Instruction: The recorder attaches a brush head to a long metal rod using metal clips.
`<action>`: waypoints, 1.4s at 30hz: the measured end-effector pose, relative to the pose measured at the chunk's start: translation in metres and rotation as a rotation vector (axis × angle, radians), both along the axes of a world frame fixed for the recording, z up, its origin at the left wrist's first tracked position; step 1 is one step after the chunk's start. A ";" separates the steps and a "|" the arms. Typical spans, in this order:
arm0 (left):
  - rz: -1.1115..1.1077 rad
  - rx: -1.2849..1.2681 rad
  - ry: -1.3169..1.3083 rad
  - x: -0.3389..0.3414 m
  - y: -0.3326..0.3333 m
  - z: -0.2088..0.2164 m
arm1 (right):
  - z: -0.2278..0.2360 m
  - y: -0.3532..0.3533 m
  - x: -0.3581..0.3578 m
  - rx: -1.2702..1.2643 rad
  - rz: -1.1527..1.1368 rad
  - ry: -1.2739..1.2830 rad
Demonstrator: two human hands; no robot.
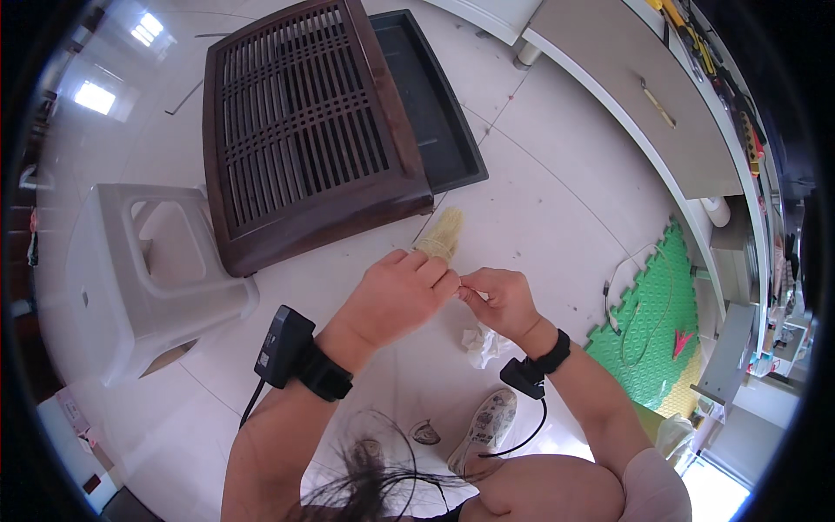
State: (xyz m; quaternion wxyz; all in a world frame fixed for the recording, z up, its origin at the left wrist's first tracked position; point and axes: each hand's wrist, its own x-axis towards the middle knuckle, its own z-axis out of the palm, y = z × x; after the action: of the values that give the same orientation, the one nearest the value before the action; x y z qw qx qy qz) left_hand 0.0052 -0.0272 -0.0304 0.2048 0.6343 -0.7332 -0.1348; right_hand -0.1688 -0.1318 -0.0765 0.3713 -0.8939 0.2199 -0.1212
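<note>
My left hand (396, 294) is closed, and a straw-coloured bristle brush (442, 233) sticks out beyond its knuckles, bristles pointing away from me. The brush's handle end is hidden by the hand. Close against its fingertips, my right hand (502, 300) is closed in a pinch; what lies between thumb and forefinger is too small to make out. Beyond both hands a dark brown slatted wooden tea tray (326, 198) stands on the pale floor. From its right side juts a black shallow tray (445, 122). Crumpled white tissue (481, 346) lies below my right hand.
At left stands a grey plastic stool (104, 252) next to the slatted tray. A green foam mat (657, 313) with a cable (619, 283) and a red clip (683, 342) is at right. Behind it runs a cabinet (644, 96) with tools on top. My shoe (487, 426) rests below my hands.
</note>
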 end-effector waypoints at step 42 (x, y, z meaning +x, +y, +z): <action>0.431 0.097 0.401 -0.003 0.002 -0.039 | -0.010 0.002 0.002 0.434 -0.082 0.021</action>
State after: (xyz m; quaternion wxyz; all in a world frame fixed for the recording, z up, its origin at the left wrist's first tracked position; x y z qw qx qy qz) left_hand 0.0025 -0.0249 -0.0692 0.3389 0.7451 -0.5194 -0.2455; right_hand -0.1672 -0.1295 -0.0868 0.5474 -0.7846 0.2810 -0.0766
